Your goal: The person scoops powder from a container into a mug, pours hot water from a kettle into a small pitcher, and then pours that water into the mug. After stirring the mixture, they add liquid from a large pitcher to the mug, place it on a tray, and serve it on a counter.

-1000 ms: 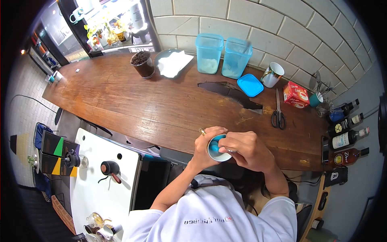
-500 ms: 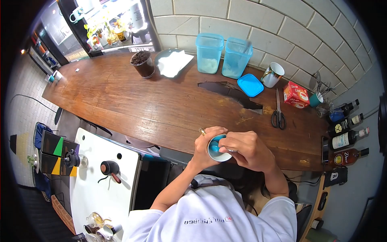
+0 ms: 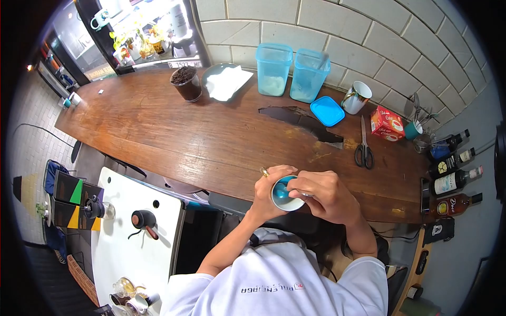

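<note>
My left hand (image 3: 262, 195) is wrapped around the side of a white cup (image 3: 288, 206), held with its mouth tilted up toward me. A gold-coloured ring shape (image 3: 264, 172) shows at the fingers of this hand. My right hand (image 3: 326, 196) is closed over the cup's right rim, fingertips pinched together inside the opening. A rounded teal utensil (image 3: 282, 191) shows in the cup, running up to those fingertips; most of its handle is hidden. Both hands are just over the near edge of the wooden counter (image 3: 211, 142).
Scissors (image 3: 363, 150), a blue lid (image 3: 327, 111) and a red box (image 3: 387, 124) lie to the right. Blue containers (image 3: 274, 71), a mug (image 3: 357, 98), a plate (image 3: 213, 71) and a cup of dark grounds (image 3: 187, 87) stand behind. Several bottles (image 3: 448, 181) line the right end.
The teal utensil has shifted slightly inside the cup, with a small movement of my right fingers. My left hand and the cup stay in place.
</note>
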A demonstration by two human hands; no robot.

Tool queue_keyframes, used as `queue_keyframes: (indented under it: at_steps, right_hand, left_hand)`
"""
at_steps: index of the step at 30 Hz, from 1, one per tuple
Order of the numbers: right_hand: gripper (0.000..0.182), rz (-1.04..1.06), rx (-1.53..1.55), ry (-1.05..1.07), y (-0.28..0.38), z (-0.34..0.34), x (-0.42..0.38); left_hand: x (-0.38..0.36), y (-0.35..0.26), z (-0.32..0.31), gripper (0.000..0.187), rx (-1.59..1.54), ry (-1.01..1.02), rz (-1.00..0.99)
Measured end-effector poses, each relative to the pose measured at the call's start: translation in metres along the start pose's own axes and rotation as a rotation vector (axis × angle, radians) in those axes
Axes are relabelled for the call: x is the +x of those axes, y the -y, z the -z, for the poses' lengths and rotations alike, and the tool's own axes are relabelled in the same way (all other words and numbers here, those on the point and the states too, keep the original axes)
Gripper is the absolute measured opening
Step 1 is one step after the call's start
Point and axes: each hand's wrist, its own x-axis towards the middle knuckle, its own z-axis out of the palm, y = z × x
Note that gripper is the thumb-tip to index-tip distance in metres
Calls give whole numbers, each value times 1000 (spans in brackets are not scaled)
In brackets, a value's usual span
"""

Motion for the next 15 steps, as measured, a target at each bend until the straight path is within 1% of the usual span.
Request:
queue_keyframes:
  at_steps: [6, 11, 15]
  right_hand:
    - [14, 8, -3, -33, 1, -2, 2]
    - [14, -17, -17, 13, 1, 0, 1]
    - [13, -10, -12, 7, 2, 0, 1]
  left_hand:
    - [1, 0, 1, 63, 4, 3, -9]
    - [1, 0, 1, 63, -5, 1, -7]
    - [1, 0, 1, 63, -10, 3, -3]
